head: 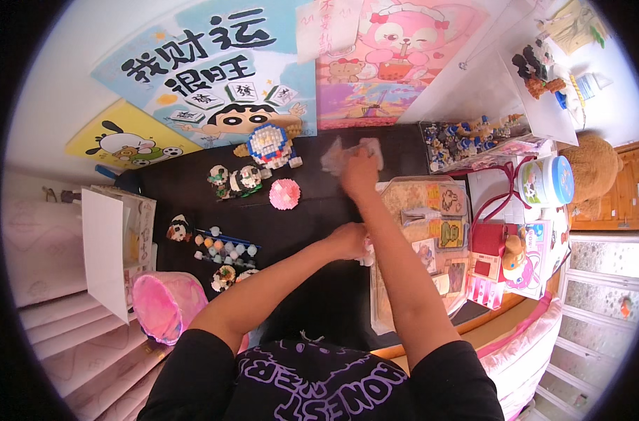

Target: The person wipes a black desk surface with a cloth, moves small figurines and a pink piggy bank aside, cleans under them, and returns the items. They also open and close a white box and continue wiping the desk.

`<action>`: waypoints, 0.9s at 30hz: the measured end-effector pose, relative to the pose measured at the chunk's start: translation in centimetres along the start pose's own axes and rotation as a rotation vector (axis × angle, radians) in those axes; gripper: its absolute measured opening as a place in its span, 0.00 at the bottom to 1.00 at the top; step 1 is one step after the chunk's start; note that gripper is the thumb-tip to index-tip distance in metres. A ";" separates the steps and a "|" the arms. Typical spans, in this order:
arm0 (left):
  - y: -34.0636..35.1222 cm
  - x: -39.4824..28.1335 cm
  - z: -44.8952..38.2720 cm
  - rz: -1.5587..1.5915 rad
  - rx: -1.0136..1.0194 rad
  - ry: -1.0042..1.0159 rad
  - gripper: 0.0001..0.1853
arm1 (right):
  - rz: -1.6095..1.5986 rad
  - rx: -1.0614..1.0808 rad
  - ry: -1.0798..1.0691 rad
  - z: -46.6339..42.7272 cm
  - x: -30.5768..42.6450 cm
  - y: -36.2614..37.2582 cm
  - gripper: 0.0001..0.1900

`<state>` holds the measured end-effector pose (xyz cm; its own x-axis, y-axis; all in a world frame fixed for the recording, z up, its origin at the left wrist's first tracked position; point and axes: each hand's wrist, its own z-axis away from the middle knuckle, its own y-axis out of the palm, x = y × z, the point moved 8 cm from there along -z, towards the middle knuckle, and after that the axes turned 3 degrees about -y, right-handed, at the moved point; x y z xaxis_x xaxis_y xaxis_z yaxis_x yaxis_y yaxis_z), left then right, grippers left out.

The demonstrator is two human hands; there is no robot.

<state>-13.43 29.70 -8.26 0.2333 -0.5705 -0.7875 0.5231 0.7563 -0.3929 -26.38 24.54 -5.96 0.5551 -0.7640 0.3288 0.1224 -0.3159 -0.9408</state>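
Observation:
My right hand [360,171] presses a thin, whitish cloth or wipe [331,156] onto the back of the black tabletop [314,221]. Motion blurs it, and its edges spread out on both sides of my fingers. Nearer to me, my left hand [347,241] is closed around a small white and pink thing [368,253], mostly covered by my fingers and right forearm. Just right of that hand lies a large clear plastic case [393,210] with cards and pictures in it. To the left stand a pink block ball [285,194], panda block figures [246,180] and a blue-and-white block figure [269,144].
Paint pots [227,247] with brushes and small figures [223,278] sit at the left. A clear box of block figures [472,139] stands at the back right, near a lidded white tub [543,181] and a red box [489,239]. A pink bin [167,305] is beside the table.

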 end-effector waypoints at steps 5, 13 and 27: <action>-0.5 -1.1 0.6 0.027 -0.119 0.165 0.27 | -0.098 0.261 -0.105 2.9 3.5 1.6 0.17; 0.0 -0.5 0.5 -0.096 -0.069 0.040 0.20 | -0.096 0.071 0.119 -2.2 -6.9 -8.0 0.18; 0.2 -0.3 0.4 0.014 -0.069 0.016 0.22 | 0.220 0.162 0.125 -3.0 -10.4 -2.1 0.16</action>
<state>-13.06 29.86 -7.88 0.2272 -0.5546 -0.8005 0.4622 0.7849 -0.4127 -34.87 31.50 -7.20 0.4789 -0.8705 0.1135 0.1452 -0.0490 -0.9882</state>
